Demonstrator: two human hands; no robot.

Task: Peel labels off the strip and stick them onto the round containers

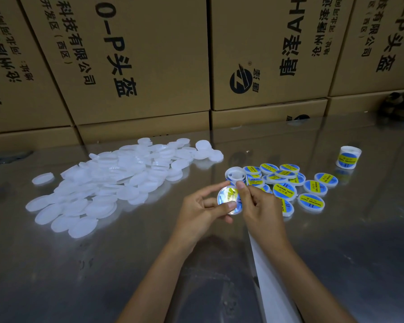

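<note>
Pinching a light, stiff container [229, 200] by its rim, our left hand [202, 209] steadies it; our right hand [258, 205] presses the label beside the labelled pile [296, 185].

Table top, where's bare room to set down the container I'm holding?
Bare metal lies between the unlabelled pile and the labelled containers, in front of your left hand, and right of the labelled group below the label roll. Crowded: both piles, and the backing strip under your right hand.

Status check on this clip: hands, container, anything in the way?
Left hand and right hand both hold one container, label on. Backing strip trails under right hand. Nothing in the way.
</note>
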